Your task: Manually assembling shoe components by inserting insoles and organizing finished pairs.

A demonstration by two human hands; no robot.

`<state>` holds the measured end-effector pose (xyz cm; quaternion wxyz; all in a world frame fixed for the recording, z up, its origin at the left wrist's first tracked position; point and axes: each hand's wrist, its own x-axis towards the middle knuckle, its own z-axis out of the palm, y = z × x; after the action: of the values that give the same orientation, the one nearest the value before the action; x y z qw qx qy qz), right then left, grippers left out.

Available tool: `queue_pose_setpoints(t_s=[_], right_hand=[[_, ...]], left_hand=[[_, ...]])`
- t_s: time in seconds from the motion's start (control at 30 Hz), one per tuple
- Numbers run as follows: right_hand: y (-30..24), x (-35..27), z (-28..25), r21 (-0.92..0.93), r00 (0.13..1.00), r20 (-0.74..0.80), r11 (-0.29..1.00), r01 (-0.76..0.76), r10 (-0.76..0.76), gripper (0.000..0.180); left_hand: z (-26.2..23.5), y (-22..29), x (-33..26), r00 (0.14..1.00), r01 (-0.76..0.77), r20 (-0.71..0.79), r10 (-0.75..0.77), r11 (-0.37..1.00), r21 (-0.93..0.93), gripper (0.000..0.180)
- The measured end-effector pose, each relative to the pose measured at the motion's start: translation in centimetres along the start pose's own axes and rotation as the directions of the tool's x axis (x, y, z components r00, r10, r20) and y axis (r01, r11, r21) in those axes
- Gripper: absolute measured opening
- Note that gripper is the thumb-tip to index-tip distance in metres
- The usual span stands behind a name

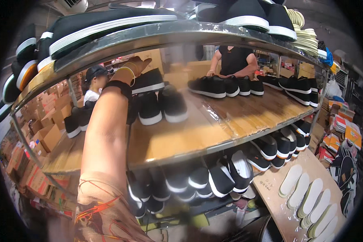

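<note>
My left hand (pixel 135 66) reaches far over the middle shelf, with a yellow bangle and a black band at the wrist. One digit stretches out to the right, and the hand looks open; its other fingers are partly hidden. Just beneath it is a black shoe (pixel 150 82) with a white sole, which I cannot see it gripping. In front of that shoe stand a black slip-on shoe (pixel 149 108) and a blurred black shoe (pixel 172 105), both on the cardboard-covered shelf (pixel 177 139). My right hand is out of view.
Metal rails frame the rack (pixel 181 27). Black shoes (pixel 207 87) stand farther right, and more shoes (pixel 222 177) hang below. Pale insoles (pixel 310 197) lie on a board at lower right. Two people are beyond the rack, one in a black shirt (pixel 234 60). Cardboard boxes (pixel 50 137) stack left.
</note>
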<state>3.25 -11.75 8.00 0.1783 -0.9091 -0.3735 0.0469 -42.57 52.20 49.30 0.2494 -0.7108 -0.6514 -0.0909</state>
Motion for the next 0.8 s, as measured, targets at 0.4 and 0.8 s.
queue_pose_setpoints(t_s=[0.4, 0.8], right_hand=[[-3.0, 0.2, 0.4, 0.019, 0.979, 0.111, 0.985, -0.173, 0.170, 0.030], [-2.4, -0.1, 1.2, 0.025, 0.994, 0.096, 0.998, -0.055, 0.053, 0.020]], left_hand=[[5.0, 1.7, 3.2, 0.940, 0.229, 0.296, -0.169, 0.957, -0.181, 0.060], [4.5, -0.8, 0.9, 0.948, -0.051, 0.318, 0.022, 0.995, 0.082, 0.054]])
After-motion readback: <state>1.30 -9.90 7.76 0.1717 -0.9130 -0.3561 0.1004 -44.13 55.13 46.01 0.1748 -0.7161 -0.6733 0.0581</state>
